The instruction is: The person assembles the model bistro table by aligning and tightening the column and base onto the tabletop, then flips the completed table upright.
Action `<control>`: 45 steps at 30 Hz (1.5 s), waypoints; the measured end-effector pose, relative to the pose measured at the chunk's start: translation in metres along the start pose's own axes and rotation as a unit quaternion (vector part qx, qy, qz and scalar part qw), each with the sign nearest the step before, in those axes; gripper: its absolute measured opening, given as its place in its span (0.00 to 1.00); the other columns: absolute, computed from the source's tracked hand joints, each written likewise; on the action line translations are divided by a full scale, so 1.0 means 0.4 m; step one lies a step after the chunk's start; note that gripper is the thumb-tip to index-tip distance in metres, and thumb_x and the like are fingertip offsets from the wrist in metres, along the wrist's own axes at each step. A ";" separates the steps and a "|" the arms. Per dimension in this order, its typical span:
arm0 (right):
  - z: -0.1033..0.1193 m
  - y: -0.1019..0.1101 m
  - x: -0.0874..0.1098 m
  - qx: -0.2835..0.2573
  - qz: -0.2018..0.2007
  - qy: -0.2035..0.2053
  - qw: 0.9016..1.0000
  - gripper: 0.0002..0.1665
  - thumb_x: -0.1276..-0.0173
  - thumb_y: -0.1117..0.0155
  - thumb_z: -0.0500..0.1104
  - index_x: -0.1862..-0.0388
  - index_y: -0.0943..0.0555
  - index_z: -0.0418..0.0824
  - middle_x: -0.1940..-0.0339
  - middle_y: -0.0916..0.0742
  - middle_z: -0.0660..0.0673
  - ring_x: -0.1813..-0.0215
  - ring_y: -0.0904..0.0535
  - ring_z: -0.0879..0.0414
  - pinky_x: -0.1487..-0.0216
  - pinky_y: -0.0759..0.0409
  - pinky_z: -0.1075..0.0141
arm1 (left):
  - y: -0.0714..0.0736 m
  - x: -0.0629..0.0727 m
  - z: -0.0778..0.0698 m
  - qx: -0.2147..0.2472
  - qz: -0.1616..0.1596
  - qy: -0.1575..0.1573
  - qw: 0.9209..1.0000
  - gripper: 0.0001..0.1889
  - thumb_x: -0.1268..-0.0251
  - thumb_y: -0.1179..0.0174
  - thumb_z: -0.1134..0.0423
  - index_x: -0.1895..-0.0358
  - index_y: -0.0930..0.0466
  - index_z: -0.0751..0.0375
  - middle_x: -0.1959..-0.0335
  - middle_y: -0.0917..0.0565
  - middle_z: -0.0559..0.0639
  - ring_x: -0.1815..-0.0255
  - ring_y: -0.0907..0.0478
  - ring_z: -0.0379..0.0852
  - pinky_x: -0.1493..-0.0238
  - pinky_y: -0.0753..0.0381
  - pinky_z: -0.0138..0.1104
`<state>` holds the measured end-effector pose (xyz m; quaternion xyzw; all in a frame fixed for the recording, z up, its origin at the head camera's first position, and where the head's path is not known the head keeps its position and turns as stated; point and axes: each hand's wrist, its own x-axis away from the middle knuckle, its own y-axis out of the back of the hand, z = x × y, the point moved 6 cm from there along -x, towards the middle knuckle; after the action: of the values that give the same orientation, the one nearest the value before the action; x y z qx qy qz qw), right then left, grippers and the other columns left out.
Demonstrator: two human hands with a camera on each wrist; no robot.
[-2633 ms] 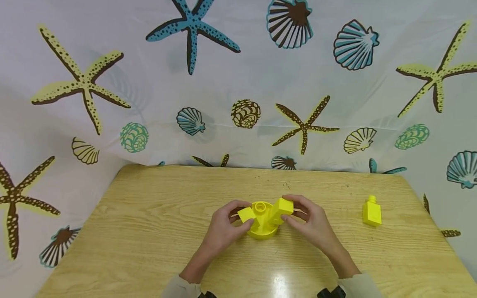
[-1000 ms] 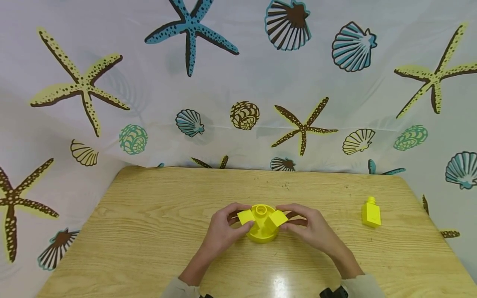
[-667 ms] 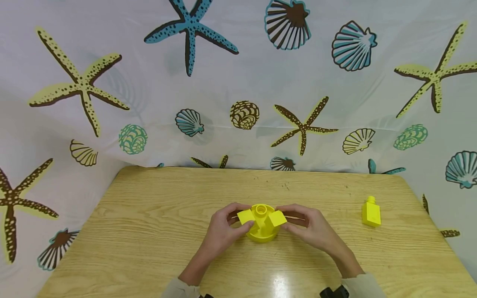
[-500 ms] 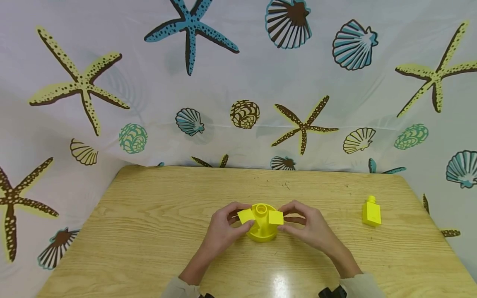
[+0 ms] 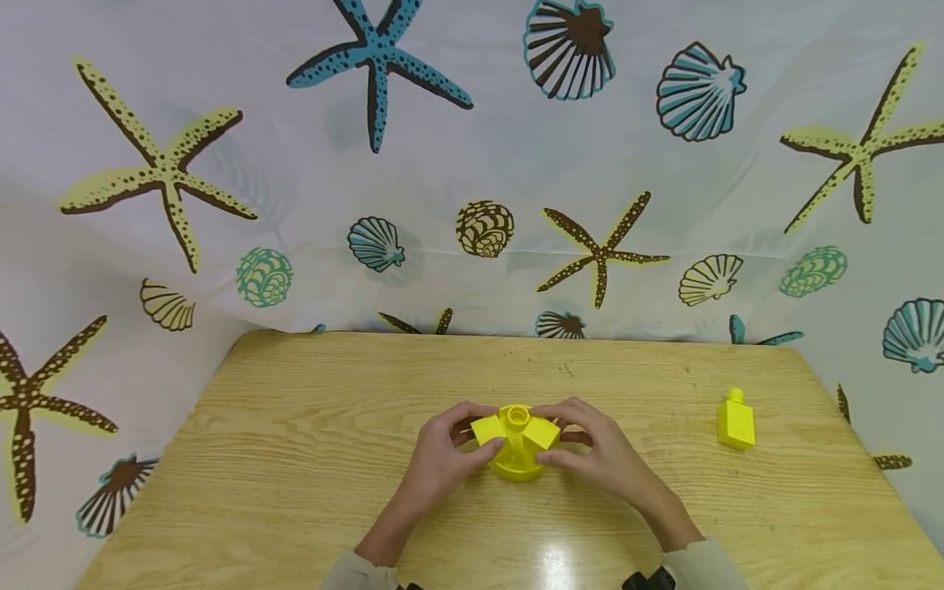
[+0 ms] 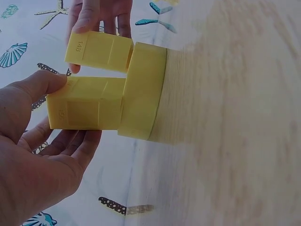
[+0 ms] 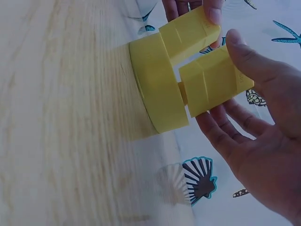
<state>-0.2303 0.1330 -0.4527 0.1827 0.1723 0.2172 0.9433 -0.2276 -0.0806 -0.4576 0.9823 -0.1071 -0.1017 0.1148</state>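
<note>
A round yellow base [image 5: 516, 474] with a raised ring socket [image 5: 519, 415] at its far side stands on the table. My left hand [image 5: 441, 452] grips a yellow rectangular block [image 6: 87, 103] that sits in the base's left side. On the right side, my right hand [image 5: 601, 449] pinches a second yellow block [image 7: 214, 84] between thumb and fingers. In the right wrist view, a short neck shows in a narrow gap between this block and the base. How deep that neck sits is hidden.
A third yellow block [image 5: 736, 424] with a knobbed neck stands apart at the right of the wooden table [image 5: 332, 393]. Behind the table and along its sides hangs a white cloth [image 5: 442, 164] printed with starfish and shells.
My right hand has lowered its block from a raised, tilted pose and turned it back and forth over the base, ending slightly further left. My left hand has kept its grip and place.
</note>
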 end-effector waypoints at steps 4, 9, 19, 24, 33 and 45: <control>-0.006 0.003 0.002 -0.035 0.038 -0.014 0.999 0.30 0.30 0.29 0.38 0.29 0.23 0.41 0.32 0.19 0.45 0.33 0.23 0.42 0.37 0.19 0.56 | 0.000 0.000 0.003 0.002 0.001 0.002 1.000 0.19 0.37 0.28 0.71 0.43 0.18 0.67 0.44 0.17 0.58 0.41 0.19 0.54 0.40 0.17 0.43; -0.009 0.009 0.001 -0.048 0.074 -0.016 0.996 0.29 0.24 0.36 0.38 0.27 0.26 0.39 0.28 0.22 0.39 0.30 0.25 0.41 0.34 0.20 0.56 | 0.001 -0.001 0.002 0.006 0.001 0.005 1.000 0.19 0.37 0.28 0.71 0.43 0.18 0.68 0.43 0.18 0.60 0.40 0.19 0.54 0.39 0.17 0.43; -0.005 0.014 -0.001 -0.053 0.063 -0.019 0.996 0.25 0.23 0.39 0.33 0.29 0.26 0.32 0.30 0.22 0.34 0.29 0.26 0.42 0.33 0.23 0.54 | 0.002 0.002 0.000 0.003 -0.005 0.005 1.000 0.19 0.38 0.28 0.72 0.44 0.17 0.68 0.44 0.17 0.56 0.41 0.19 0.55 0.40 0.17 0.42; -0.006 0.017 -0.006 -0.037 0.038 -0.018 0.998 0.24 0.27 0.33 0.35 0.34 0.23 0.35 0.37 0.17 0.38 0.35 0.21 0.43 0.36 0.20 0.54 | 0.002 0.001 0.002 0.002 -0.004 0.004 1.000 0.19 0.38 0.28 0.72 0.44 0.17 0.67 0.44 0.17 0.57 0.41 0.19 0.55 0.41 0.17 0.42; -0.017 0.016 -0.018 0.016 -0.013 -0.032 0.999 0.24 0.36 0.22 0.42 0.43 0.21 0.44 0.50 0.15 0.45 0.51 0.16 0.49 0.47 0.13 0.58 | 0.002 -0.001 0.004 0.002 -0.003 0.000 1.000 0.19 0.37 0.28 0.71 0.43 0.17 0.68 0.43 0.17 0.59 0.41 0.19 0.55 0.40 0.17 0.44; -0.031 0.015 -0.030 0.052 -0.027 -0.041 0.997 0.31 0.36 0.21 0.47 0.36 0.22 0.44 0.45 0.15 0.45 0.53 0.17 0.51 0.52 0.12 0.62 | -0.002 -0.001 0.005 0.006 0.002 0.003 1.000 0.19 0.37 0.28 0.72 0.43 0.18 0.68 0.43 0.18 0.61 0.41 0.19 0.55 0.40 0.17 0.43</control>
<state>-0.2477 0.1356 -0.4581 0.2360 0.1494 0.1750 0.9441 -0.2284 -0.0801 -0.4595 0.9832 -0.1091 -0.0975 0.1094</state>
